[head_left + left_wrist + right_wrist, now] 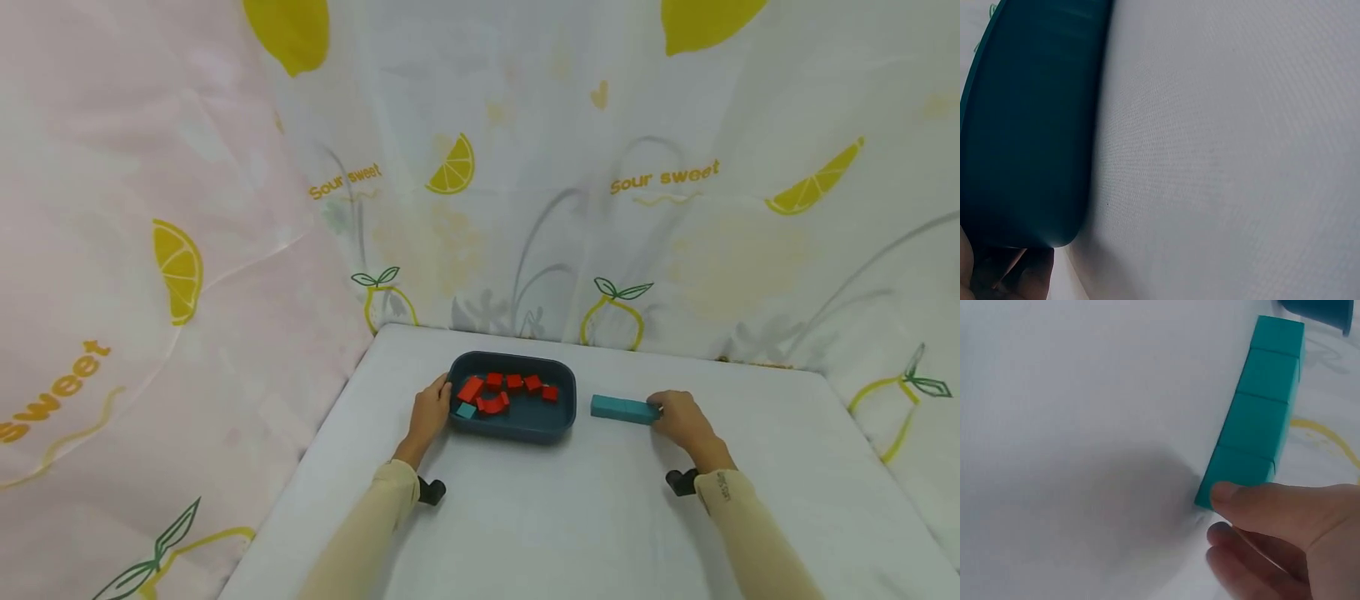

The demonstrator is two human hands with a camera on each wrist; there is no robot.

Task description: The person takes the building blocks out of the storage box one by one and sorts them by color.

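Note:
A dark blue tray (517,431) sits on the white table, holding several red blocks (513,382), a red curved piece (493,405) and a teal cube (466,411). My left hand (431,414) grips the tray's left end, with fingertips (1036,272) against its outer wall in the left wrist view. To the right of the tray lies a straight row of teal cubes (619,408), set face to face. My right hand (681,419) pinches the right-end cube (1235,469), thumb on its near face; the index finger is mostly hidden behind it.
White cloth covers the table (540,517). Behind and to the left hangs a curtain (517,233) printed with lemons. Black wrist mounts (431,492) show below both hands. A narrow strip of table separates the tray from the cube row.

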